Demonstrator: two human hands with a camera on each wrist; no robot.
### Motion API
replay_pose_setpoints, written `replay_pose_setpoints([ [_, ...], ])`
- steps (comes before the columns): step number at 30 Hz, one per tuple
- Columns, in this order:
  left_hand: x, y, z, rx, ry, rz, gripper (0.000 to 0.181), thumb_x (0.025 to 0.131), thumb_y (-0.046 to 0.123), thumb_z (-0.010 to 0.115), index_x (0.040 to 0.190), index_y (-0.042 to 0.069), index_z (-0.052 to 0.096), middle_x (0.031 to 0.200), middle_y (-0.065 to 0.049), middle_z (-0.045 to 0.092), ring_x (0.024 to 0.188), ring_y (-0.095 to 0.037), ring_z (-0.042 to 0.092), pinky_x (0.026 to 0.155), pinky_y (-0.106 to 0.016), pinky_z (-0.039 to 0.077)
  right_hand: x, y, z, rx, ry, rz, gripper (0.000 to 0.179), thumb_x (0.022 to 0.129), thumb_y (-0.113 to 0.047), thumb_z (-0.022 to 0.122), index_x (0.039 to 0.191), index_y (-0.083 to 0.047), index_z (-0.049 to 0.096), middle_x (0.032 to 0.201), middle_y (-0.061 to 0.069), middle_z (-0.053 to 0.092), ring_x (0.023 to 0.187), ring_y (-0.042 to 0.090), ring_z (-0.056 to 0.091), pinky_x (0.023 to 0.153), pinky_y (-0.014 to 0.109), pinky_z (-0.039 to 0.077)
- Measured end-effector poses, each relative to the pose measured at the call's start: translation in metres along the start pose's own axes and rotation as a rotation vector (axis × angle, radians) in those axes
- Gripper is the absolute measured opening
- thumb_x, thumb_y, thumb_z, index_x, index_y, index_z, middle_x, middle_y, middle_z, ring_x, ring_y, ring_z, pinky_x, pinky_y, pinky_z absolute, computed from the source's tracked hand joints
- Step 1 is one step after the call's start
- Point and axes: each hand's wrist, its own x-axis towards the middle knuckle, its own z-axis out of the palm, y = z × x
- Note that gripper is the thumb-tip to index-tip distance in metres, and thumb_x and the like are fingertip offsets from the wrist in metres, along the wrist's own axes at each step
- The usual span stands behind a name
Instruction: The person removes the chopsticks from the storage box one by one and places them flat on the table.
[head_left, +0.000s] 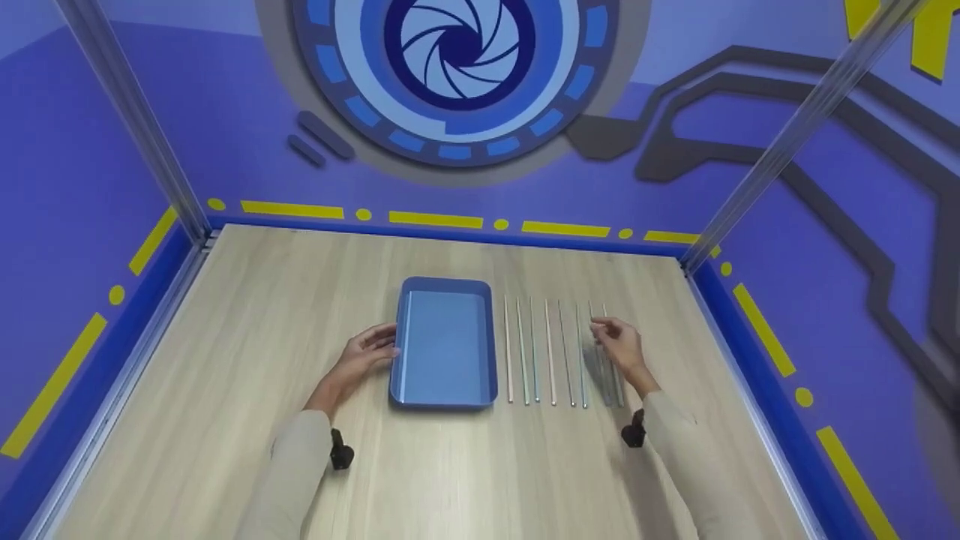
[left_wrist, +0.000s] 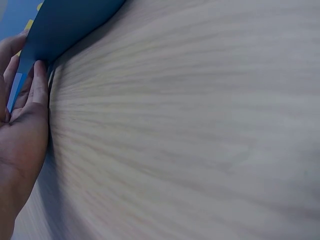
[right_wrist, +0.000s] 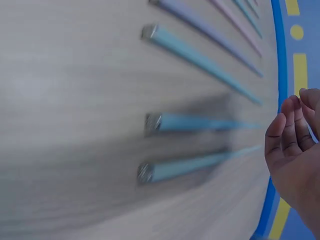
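A blue rectangular tray (head_left: pixel 444 406) lies on the wooden table, nothing inside it. My left hand (head_left: pixel 366 352) touches the tray's left side, thumb by the rim and fingers fairly straight; the left wrist view has the fingers right at the blue wall. To the tray's right, several slim pastel chopsticks (head_left: pixel 551 352) lie side by side, their silver-capped ends toward me. My right hand (head_left: pixel 621 343) hovers over the far part of the rightmost ones, fingers loosely bent and holding nothing. In the right wrist view its shadow crosses a blue chopstick (right_wrist: pixel 190 122).
Blue-purple panels with yellow marks (head_left: pixel 435 220) wall the table (head_left: pixel 300 285) at the back and both sides. Metal posts (head_left: pixel 142 112) rise at the back corners. Small black devices (head_left: pixel 341 454) sit at both wrists.
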Motion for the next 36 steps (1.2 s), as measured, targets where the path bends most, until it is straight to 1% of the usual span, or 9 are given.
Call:
replay_pose_setpoints([
  [4, 0.000, 0.001, -0.001, -0.013, 0.000, 0.011, 0.062, 0.093, -0.002, 0.070, 0.150, -0.004, 0.044, 0.151, -0.028, 0.048, 0.134, -0.026, 0.054, 0.102, -0.024, 0.056, 0.005, -0.019, 0.020, 0.030, -0.038, -0.099, 0.022, 0.100, -0.006, 0.064, 0.118, 0.005, 0.071, 0.100, 0.028, 0.071, 0.084, 0.028, 0.068, 0.065, 0.011, 0.050],
  [9, 0.000, 0.001, -0.001, -0.024, -0.016, 0.007, 0.063, 0.094, -0.004, 0.068, 0.151, -0.006, 0.041, 0.151, -0.029, 0.046, 0.130, -0.020, 0.057, 0.101, -0.024, 0.056, 0.012, -0.039, 0.048, 0.047, -0.097, -0.210, 0.020, 0.098, 0.003, 0.062, 0.115, 0.013, 0.069, 0.094, 0.034, 0.068, 0.078, 0.035, 0.068, 0.062, 0.014, 0.051],
  [13, 0.003, 0.004, 0.000, -0.030, -0.022, 0.018, 0.063, 0.093, -0.005, 0.068, 0.151, -0.006, 0.042, 0.152, -0.030, 0.046, 0.132, -0.023, 0.056, 0.101, -0.024, 0.056, 0.018, -0.058, 0.070, 0.069, -0.136, -0.255, 0.019, 0.098, 0.004, 0.061, 0.114, 0.012, 0.070, 0.091, 0.033, 0.068, 0.075, 0.032, 0.066, 0.060, 0.013, 0.049],
  [19, 0.005, 0.007, -0.003, -0.004, -0.016, 0.021, 0.062, 0.094, -0.003, 0.069, 0.150, -0.003, 0.044, 0.153, -0.027, 0.047, 0.138, -0.029, 0.051, 0.101, -0.023, 0.055, 0.023, -0.089, 0.107, 0.122, -0.244, -0.245, 0.023, 0.100, -0.005, 0.063, 0.118, 0.007, 0.071, 0.094, 0.026, 0.070, 0.077, 0.018, 0.064, 0.064, 0.014, 0.051],
  [21, 0.004, 0.006, -0.005, 0.011, -0.017, 0.017, 0.062, 0.094, -0.001, 0.069, 0.151, -0.002, 0.044, 0.153, -0.026, 0.047, 0.138, -0.027, 0.051, 0.102, -0.023, 0.055, 0.023, -0.099, 0.123, 0.139, -0.260, -0.242, 0.023, 0.100, -0.006, 0.063, 0.118, 0.007, 0.071, 0.095, 0.026, 0.070, 0.078, 0.017, 0.063, 0.064, 0.016, 0.052],
  [25, 0.001, 0.005, -0.007, -0.013, -0.005, 0.009, 0.062, 0.093, -0.003, 0.069, 0.150, -0.003, 0.044, 0.152, -0.027, 0.047, 0.134, -0.024, 0.054, 0.102, -0.025, 0.056, 0.023, -0.117, 0.160, 0.195, -0.281, -0.247, 0.021, 0.100, -0.001, 0.060, 0.115, 0.011, 0.069, 0.094, 0.028, 0.069, 0.074, 0.013, 0.059, 0.064, 0.018, 0.050],
  [27, -0.002, 0.005, -0.008, -0.025, 0.010, 0.006, 0.062, 0.093, -0.004, 0.069, 0.150, -0.003, 0.045, 0.152, -0.027, 0.048, 0.131, -0.021, 0.056, 0.101, -0.025, 0.056, 0.023, -0.126, 0.180, 0.214, -0.318, -0.245, 0.021, 0.100, 0.001, 0.059, 0.114, 0.012, 0.069, 0.094, 0.028, 0.069, 0.074, 0.010, 0.058, 0.064, 0.018, 0.051],
  [30, -0.003, 0.005, -0.007, -0.052, 0.021, 0.006, 0.062, 0.092, -0.006, 0.069, 0.149, -0.003, 0.046, 0.151, -0.028, 0.049, 0.129, -0.021, 0.057, 0.100, -0.027, 0.057, 0.021, -0.138, 0.206, 0.182, -0.392, -0.212, 0.024, 0.098, 0.001, 0.058, 0.117, 0.011, 0.069, 0.097, 0.026, 0.070, 0.076, 0.007, 0.058, 0.067, 0.017, 0.052],
  [36, -0.001, 0.001, 0.000, -0.037, -0.030, 0.013, 0.062, 0.094, -0.003, 0.069, 0.151, -0.003, 0.043, 0.153, -0.027, 0.047, 0.136, -0.028, 0.053, 0.101, -0.027, 0.057, 0.008, -0.140, 0.242, 0.062, -0.526, -0.104, 0.024, 0.095, -0.002, 0.061, 0.115, 0.006, 0.072, 0.106, 0.021, 0.074, 0.079, 0.008, 0.062, 0.071, 0.020, 0.057],
])
